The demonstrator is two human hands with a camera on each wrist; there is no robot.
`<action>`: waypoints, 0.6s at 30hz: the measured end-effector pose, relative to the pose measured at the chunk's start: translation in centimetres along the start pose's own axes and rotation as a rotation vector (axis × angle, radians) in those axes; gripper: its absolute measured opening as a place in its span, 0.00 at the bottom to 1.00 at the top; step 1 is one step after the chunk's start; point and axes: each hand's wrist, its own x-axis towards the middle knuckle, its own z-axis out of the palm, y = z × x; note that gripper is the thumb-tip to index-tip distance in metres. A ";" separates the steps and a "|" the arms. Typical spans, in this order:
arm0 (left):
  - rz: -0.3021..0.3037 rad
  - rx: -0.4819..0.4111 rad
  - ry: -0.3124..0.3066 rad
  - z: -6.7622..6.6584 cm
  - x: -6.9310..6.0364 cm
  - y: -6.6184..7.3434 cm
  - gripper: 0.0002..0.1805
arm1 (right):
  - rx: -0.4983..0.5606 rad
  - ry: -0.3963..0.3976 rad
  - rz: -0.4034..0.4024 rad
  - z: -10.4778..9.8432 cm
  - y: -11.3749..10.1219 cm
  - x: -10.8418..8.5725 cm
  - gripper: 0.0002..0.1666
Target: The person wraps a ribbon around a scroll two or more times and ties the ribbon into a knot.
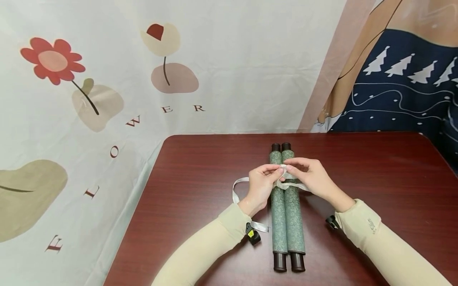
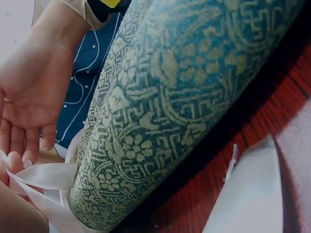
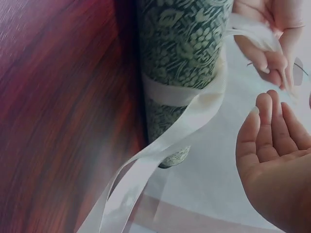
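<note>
Two rolled scrolls, the left scroll and the right scroll, lie side by side in green patterned cloth with dark end knobs. A white ribbon passes round them above their middle. Over the scrolls, my left hand pinches part of the ribbon between thumb and fingers. Close against it, my right hand pinches the ribbon with thumb and forefinger. In the right wrist view a ribbon length crosses the cloth and trails down. A ribbon loop shows by the fingers in the left wrist view.
The scrolls lie on a reddish-brown table. A loose ribbon end lies near my left wrist. Behind the table hangs a pale cloth with printed flowers, and a dark blue cloth with white trees is at right.
</note>
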 end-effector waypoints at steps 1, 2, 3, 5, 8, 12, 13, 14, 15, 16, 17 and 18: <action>0.000 -0.001 -0.007 0.0 0.0 0.1 0.06 | 0.010 0.001 0.005 0.1 -0.1 0.0 0.16; -0.001 -0.005 -0.015 0.1 0.0 0.1 0.06 | 0.014 0.002 0.010 0.2 -0.2 -0.1 0.16; -0.005 -0.008 -0.023 0.1 -0.1 0.2 0.06 | 0.015 0.007 0.016 0.2 -0.2 -0.1 0.15; -0.005 0.001 -0.041 0.0 -0.1 0.3 0.07 | 0.005 0.031 0.017 0.4 -0.3 0.0 0.13; 0.037 0.077 -0.052 -0.4 0.2 0.6 0.10 | -0.005 0.074 0.012 0.5 -0.3 0.0 0.09; 0.141 0.251 -0.057 -1.4 1.3 1.5 0.11 | -0.032 0.121 -0.010 0.4 -0.4 0.1 0.07; 0.163 0.306 -0.066 -1.7 1.7 1.8 0.10 | -0.041 0.127 -0.013 0.3 -0.4 0.0 0.07; 0.181 0.368 -0.075 -2.0 2.1 2.2 0.10 | -0.047 0.132 -0.015 0.3 -0.5 0.0 0.07; 0.191 0.440 -0.085 -2.4 2.5 2.5 0.09 | -0.047 0.133 -0.015 0.3 -0.5 0.0 0.07; 0.197 0.514 -0.100 -2.7 2.9 2.8 0.10 | -0.041 0.131 -0.011 0.2 -0.6 0.0 0.07; 0.193 0.586 -0.121 -3.0 3.2 3.1 0.10 | -0.040 0.128 -0.008 0.2 -0.5 0.0 0.07; 0.184 0.653 -0.142 -3.3 3.5 3.3 0.10 | -0.037 0.125 -0.006 0.2 -0.5 0.0 0.07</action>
